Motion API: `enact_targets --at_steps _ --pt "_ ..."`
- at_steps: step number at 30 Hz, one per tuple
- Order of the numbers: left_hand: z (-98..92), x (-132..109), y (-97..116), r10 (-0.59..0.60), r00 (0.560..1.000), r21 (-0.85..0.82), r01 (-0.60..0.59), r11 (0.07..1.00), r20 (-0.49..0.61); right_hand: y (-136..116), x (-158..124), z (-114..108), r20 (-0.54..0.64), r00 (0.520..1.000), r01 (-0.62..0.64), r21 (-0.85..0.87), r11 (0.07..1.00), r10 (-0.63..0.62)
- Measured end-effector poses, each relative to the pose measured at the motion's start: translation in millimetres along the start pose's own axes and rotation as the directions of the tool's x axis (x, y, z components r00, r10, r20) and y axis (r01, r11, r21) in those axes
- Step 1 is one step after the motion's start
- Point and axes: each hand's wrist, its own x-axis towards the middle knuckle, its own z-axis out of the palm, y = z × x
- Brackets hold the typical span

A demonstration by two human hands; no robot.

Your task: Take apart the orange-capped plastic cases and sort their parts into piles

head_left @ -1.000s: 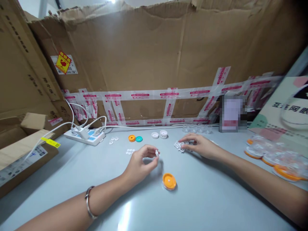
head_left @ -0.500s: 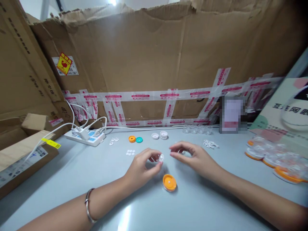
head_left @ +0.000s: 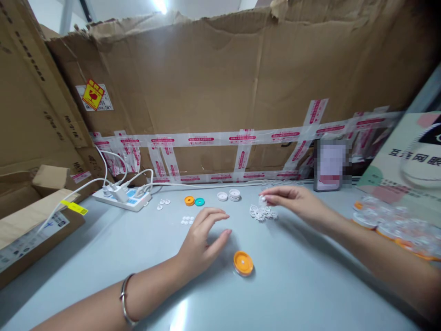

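My left hand hovers over the grey table with its fingers apart and nothing in them. Just to its right lies an orange round cap. My right hand is stretched out farther back, pinching a small clear-white piece at its fingertips. Right below those fingertips sits a heap of small white plastic pieces. A bracelet circles my left wrist.
Behind the hands lie an orange disc, a teal disc and white caps. A power strip with white cables sits at left. Clear and orange cases are stacked at right. Taped cardboard walls enclose the table.
My left hand has opened; the small piece it pinched is gone from it. My right hand has moved back and right, now pinching a small piece over the white heap.
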Motion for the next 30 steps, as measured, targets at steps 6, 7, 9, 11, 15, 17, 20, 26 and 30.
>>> enact_targets --at_steps 6,7,9,11,15,17,20,26,30 --pt "-1.1 -1.8 0.9 -0.125 0.988 -0.027 0.127 0.991 0.091 29.7 30.9 -70.2 0.068 0.990 -0.092 -0.322 0.942 0.120" --pt "-1.5 -1.8 1.0 -0.115 0.988 -0.017 0.117 0.993 0.101 34.5 31.7 -74.5 0.075 0.990 -0.087 -0.352 0.932 0.121" --pt "-2.4 -1.7 1.0 -0.092 0.989 -0.001 0.093 0.996 0.116 41.9 31.5 -77.8 0.081 0.990 -0.077 -0.383 0.921 0.117" --pt "-3.0 -1.8 0.8 -0.075 0.990 -0.006 0.077 0.997 0.121 46.5 31.1 -76.9 0.084 0.989 -0.075 -0.403 0.912 0.119" --pt "-3.4 -1.5 1.0 -0.057 0.990 -0.020 0.060 0.998 0.129 50.4 33.4 -74.7 0.088 0.987 -0.078 -0.458 0.885 0.132" --pt "-4.1 -0.8 1.9 -0.050 0.989 -0.023 0.054 0.998 0.137 49.7 35.5 -74.9 0.060 0.990 -0.081 -0.491 0.867 0.127" --pt "-5.2 0.4 3.8 -0.020 0.984 -0.021 0.024 0.999 0.176 42.8 36.8 -72.3 -0.022 0.997 -0.077 -0.544 0.835 0.078" --pt "-2.0 0.0 4.3 -0.041 0.935 0.053 0.024 0.998 0.353 10.1 11.9 -26.3 0.108 0.991 0.125 -0.490 0.863 -0.082" --pt "1.7 -1.1 1.8 -0.055 0.909 0.061 0.033 0.998 0.414 -3.1 -22.4 20.7 0.395 0.905 0.305 -0.352 0.885 -0.155"
